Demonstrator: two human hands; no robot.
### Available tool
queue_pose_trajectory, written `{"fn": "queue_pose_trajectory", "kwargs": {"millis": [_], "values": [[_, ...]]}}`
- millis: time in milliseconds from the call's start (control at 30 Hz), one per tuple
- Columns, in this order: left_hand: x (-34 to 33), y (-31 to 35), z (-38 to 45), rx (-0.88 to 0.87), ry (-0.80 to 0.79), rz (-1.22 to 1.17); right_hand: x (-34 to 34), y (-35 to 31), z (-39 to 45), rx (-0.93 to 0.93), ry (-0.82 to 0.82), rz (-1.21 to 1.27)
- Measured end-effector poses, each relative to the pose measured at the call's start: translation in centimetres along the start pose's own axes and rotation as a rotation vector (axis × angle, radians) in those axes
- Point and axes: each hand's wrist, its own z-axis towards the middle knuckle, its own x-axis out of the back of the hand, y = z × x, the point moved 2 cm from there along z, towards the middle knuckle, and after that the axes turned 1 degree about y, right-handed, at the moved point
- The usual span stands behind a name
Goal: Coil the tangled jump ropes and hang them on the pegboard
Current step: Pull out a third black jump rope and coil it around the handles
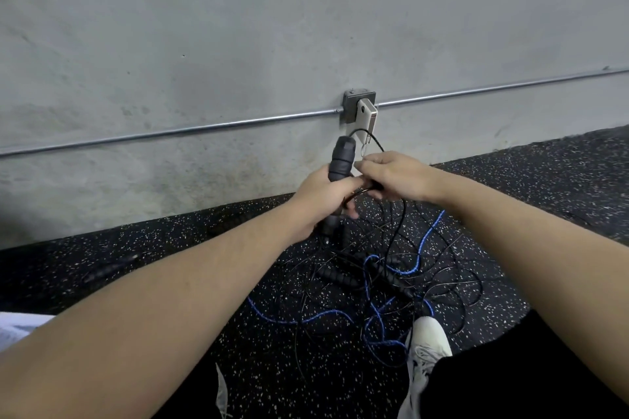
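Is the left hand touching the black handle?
Touching. The head view shows the left hand wrapped around the black handle, fingers closed over it.

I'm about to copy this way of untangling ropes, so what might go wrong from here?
The black cord held by the right hand runs down into the tangled pile, crossed with the blue rope; pulling may tighten knots. Loops lie beside the white shoe, a likely snag. The left hand holds the handle near the wall charger, which a cord loop could catch.
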Motion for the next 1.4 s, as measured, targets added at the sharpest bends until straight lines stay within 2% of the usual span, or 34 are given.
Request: {"fn": "queue_pose_trajectory", "kwargs": {"millis": [300, 467, 533, 700, 900, 1133, 1267, 1400], "values": [[4.3, 0.2, 1.1, -0.038, 0.206, 0.004, 1.1, 1.7, -0.9, -0.009, -0.034, 0.079], [8.4, -0.6, 1.7, 0.018, 0.439, -0.073, 2.3, 2.5, -1.7, -0.038, -0.035, -0.055], [9.5, -1.1, 1.9, 0.06, 0.47, -0.096, 2.8, 3.0, -1.9, -0.046, -0.025, -0.081], [9.9, -1.9, 1.7, 0.147, 0.329, -0.06, 3.5, 2.7, -2.2, -0.046, 0.065, -0.031], [7.1, -0.6, 0.9, 0.012, 0.262, -0.072, 2.3, 0.5, -2.0, 0.046, 0.032, -0.094], [1.7, 0.9, -0.9, -0.058, -0.032, -0.042, 1.4, 0.1, -0.8, 0.049, 0.055, -0.086], [1.1, 1.0, -0.8, -0.106, 0.013, 0.023, 1.7, 0.4, -1.3, 0.02, 0.101, -0.026], [1.9, 1.4, -0.4, -0.15, 0.074, -0.018, 1.9, 1.2, -2.9, -0.006, 0.05, 0.042]]}}
